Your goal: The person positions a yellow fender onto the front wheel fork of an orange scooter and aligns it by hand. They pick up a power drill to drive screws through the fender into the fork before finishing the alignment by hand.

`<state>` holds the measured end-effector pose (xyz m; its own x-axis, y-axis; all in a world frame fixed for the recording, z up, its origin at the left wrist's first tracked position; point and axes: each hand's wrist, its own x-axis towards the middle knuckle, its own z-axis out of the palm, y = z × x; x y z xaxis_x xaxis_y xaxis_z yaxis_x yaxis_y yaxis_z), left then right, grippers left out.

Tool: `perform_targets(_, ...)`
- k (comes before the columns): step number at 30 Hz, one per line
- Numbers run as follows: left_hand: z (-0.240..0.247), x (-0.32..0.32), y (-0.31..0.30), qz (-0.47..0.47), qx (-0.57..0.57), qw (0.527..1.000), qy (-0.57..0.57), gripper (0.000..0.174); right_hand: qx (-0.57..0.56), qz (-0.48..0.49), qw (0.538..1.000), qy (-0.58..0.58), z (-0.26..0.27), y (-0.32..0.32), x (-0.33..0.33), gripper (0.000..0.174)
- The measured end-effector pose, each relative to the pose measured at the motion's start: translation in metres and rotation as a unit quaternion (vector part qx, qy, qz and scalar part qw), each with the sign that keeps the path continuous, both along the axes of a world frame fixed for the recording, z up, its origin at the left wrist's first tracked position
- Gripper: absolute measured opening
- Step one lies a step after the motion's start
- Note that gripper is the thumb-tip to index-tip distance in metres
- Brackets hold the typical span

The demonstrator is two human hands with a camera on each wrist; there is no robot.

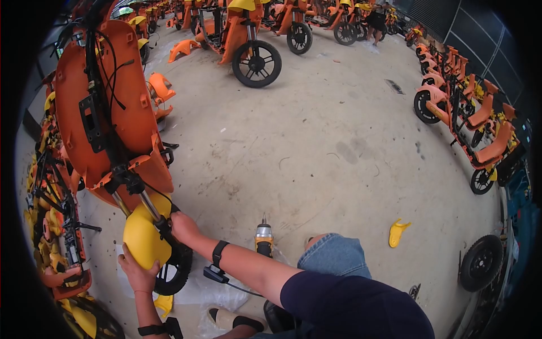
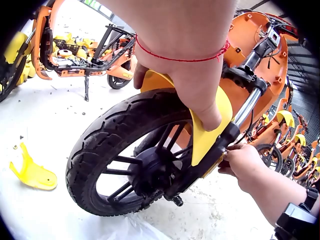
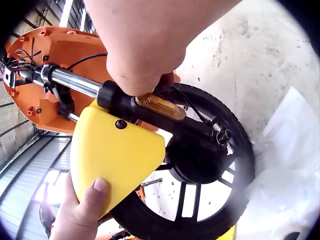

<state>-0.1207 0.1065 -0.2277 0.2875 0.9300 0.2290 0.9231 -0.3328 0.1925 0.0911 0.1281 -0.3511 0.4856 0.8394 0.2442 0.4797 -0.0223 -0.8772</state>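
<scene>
The yellow fender (image 3: 117,155) is held over the wheel (image 2: 82,165), against the fork (image 3: 192,127), gripped by the left hand (image 1: 138,274) with the thumb laid on its side. The right hand (image 1: 185,230) is placed at the fork by the amber reflector (image 3: 161,107); whether anything is gripped there cannot be told.

A stained grey concrete floor (image 1: 316,113) is carrying a black-and-yellow power drill (image 1: 263,240) near its near edge, while a thin curved yellow plastic bracket (image 1: 398,232) is lying to the right of it and a black-tyred wheel (image 1: 481,264) is resting by the right edge. Crumpled translucent plastic sheeting (image 1: 217,288) is spreading near the near left corner, and moulded orange plastic panels (image 1: 161,87) are lying towards the far left corner.
</scene>
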Motion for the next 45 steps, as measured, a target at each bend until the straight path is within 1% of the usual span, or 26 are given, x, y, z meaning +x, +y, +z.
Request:
perform_targets(2,0.001,0.002,-0.002,0.005,-0.008,1.000,-0.008,0.112,-0.026,0.001,1.000,0.001,0.002,0.000,0.001,0.011)
perform_targets(5,0.004,0.003,-0.003,0.009,-0.014,1.000,-0.009,0.111,-0.025,-0.005,1.000,0.009,0.004,0.000,0.002,0.011)
perform_targets(8,0.000,0.002,-0.002,0.006,0.003,1.000,-0.006,0.111,-0.020,0.007,1.000,-0.004,0.006,0.000,0.005,0.011)
perform_targets(11,0.003,0.004,-0.003,0.015,-0.009,1.000,-0.003,0.111,-0.012,0.057,0.997,-0.050,0.011,0.000,0.013,0.013)
perform_targets(14,0.000,0.001,-0.001,0.005,-0.002,1.000,-0.009,0.111,-0.005,0.062,0.995,-0.072,0.016,-0.001,0.013,0.012)
perform_targets(17,-0.002,-0.002,0.000,0.000,0.001,1.000,-0.005,0.112,-0.039,0.041,0.998,-0.014,0.010,0.005,0.009,0.011)
perform_targets(20,-0.001,0.000,-0.001,-0.001,-0.001,1.000,-0.005,0.112,-0.055,0.037,0.998,0.005,0.006,0.008,0.009,0.011)
perform_targets(23,0.007,0.006,-0.003,0.024,-0.029,0.999,0.002,0.113,-0.036,0.070,0.991,-0.108,0.013,0.004,0.014,0.015)
perform_targets(25,-0.001,0.000,0.001,-0.013,-0.010,1.000,-0.005,0.115,-0.075,0.079,0.986,-0.125,0.017,0.001,0.014,0.018)
perform_targets(26,-0.003,-0.001,0.002,-0.002,-0.022,1.000,-0.002,0.115,-0.052,0.084,0.986,-0.135,0.015,-0.001,0.016,0.018)
perform_targets(27,-0.005,-0.003,0.001,-0.037,0.011,0.999,0.004,0.112,-0.060,0.092,0.988,-0.107,0.025,-0.007,0.018,0.018)
perform_targets(28,-0.003,-0.002,0.003,-0.047,0.007,0.999,0.024,0.111,-0.122,0.074,0.989,-0.040,0.026,-0.003,0.015,0.017)
perform_targets(29,0.002,0.002,0.001,-0.036,-0.011,0.999,0.027,0.110,-0.074,0.038,0.996,-0.032,0.011,0.004,0.011,0.014)
perform_targets(30,-0.001,0.000,0.002,-0.032,0.020,0.999,0.023,0.111,-0.016,0.047,0.998,-0.042,0.008,0.003,0.014,0.013)
perform_targets(32,0.006,0.006,-0.001,-0.008,-0.004,1.000,0.025,0.109,0.019,0.037,0.999,-0.027,0.005,0.001,0.017,0.014)
perform_targets(33,0.004,0.003,-0.002,-0.010,-0.002,1.000,0.028,0.109,-0.015,0.039,0.999,-0.028,0.004,-0.001,0.019,0.011)
perform_targets(34,0.002,0.002,0.001,-0.022,0.002,0.999,0.031,0.109,-0.002,0.030,1.000,-0.008,0.004,-0.001,0.021,0.010)
perform_targets(37,0.002,0.006,0.000,-0.016,-0.002,0.998,0.052,0.110,0.021,-0.001,0.999,0.044,-0.007,-0.007,0.021,0.009)
perform_targets(40,-0.003,0.001,0.003,-0.038,-0.003,0.999,0.038,0.110,0.037,-0.003,0.998,0.052,-0.015,-0.015,0.023,0.011)
perform_targets(45,-0.002,0.003,0.004,-0.046,0.001,0.997,0.063,0.109,0.096,-0.015,0.994,0.048,-0.018,-0.012,0.021,0.012)
